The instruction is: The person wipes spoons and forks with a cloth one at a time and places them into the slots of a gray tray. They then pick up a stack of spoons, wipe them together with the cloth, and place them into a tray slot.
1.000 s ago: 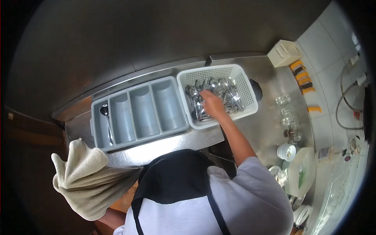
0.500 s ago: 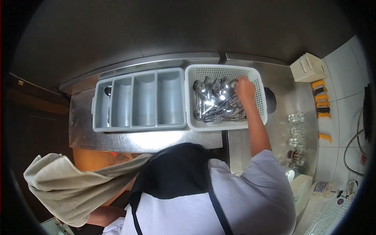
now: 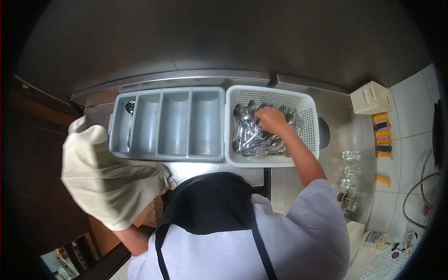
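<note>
My right hand (image 3: pixel 271 120) reaches into a white perforated basket (image 3: pixel 308 161) of metal cutlery (image 3: pixel 252 140). Its fingers are bent and closed among the spoons; which pieces they grip is hidden. A beige cloth (image 3: pixel 105 177) drapes over my left hand and hides its fingers, with only the forearm (image 3: pixel 133 240) showing below. Left of the basket stands a grey cutlery tray (image 3: pixel 205 157) with several long compartments. In its leftmost compartment lies a ladle (image 3: pixel 129 108), bowl toward the back wall.
Both containers stand on a steel counter (image 3: pixel 214 171) against a dark wall. Several glasses (image 3: pixel 350 156) line the right side. A cream plastic holder (image 3: pixel 371 98) and yellow-orange wall clips (image 3: pixel 382 135) are at the far right.
My right hand has moved left within the basket, from its right side to over the middle of the cutlery. The left arm has brought the cloth up toward the tray's front left corner.
</note>
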Demonstrator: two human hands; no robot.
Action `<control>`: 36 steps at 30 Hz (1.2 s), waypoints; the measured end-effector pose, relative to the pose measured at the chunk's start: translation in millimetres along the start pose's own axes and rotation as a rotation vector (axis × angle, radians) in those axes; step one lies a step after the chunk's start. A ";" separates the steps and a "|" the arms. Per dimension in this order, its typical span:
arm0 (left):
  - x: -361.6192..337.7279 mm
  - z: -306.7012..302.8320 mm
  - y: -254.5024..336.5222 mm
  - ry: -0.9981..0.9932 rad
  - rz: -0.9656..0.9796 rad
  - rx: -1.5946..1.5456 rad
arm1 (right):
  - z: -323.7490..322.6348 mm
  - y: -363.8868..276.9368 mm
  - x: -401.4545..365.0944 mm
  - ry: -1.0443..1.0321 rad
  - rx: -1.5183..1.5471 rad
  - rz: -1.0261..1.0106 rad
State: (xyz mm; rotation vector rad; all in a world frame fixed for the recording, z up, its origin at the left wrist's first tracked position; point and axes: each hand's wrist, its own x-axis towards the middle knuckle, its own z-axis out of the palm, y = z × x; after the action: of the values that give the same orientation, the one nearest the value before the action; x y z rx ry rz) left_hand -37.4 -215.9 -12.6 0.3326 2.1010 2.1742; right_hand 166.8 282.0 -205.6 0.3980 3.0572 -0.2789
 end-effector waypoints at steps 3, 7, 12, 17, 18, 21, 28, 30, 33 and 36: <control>2.0 18.4 -20.8 -0.053 -0.129 -0.158 | -1.3 19.1 6.8 -0.005 0.095 -0.093; 3.1 40.0 -41.4 -0.111 -0.250 -0.286 | -43.5 14.6 -4.2 0.248 0.109 -0.028; 6.7 79.5 -58.4 -0.217 -0.356 -0.377 | -124.8 11.3 -15.5 0.715 0.224 0.202; 9.4 133.4 -71.9 -0.375 -0.420 -0.428 | -165.3 -19.4 -24.8 0.977 0.510 0.328; 9.5 144.9 -74.0 -0.415 -0.427 -0.432 | -166.2 -26.9 -23.7 0.983 0.548 0.344; 14.7 185.8 -85.5 -0.546 -0.436 -0.431 | -159.6 -49.1 -19.7 0.933 0.830 0.318; 1.0 252.3 -126.8 -0.860 -0.548 -0.543 | -135.6 -99.9 25.5 0.302 1.181 0.238; 3.1 252.2 -102.8 -1.085 -1.021 -0.879 | -108.8 -96.9 40.5 0.144 1.139 0.124; -14.6 238.1 -88.4 -0.664 -1.035 -0.542 | -87.5 -81.4 48.4 0.018 1.321 0.131; -12.7 214.1 -96.4 -0.693 -1.011 -0.474 | -31.0 -55.9 57.0 0.145 0.656 0.197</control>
State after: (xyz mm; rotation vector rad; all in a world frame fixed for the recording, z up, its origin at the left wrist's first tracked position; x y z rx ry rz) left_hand 15.4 -6.1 -104.5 -0.0429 0.9744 1.5134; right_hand 96.6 248.8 -169.5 0.7614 2.9431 -1.2952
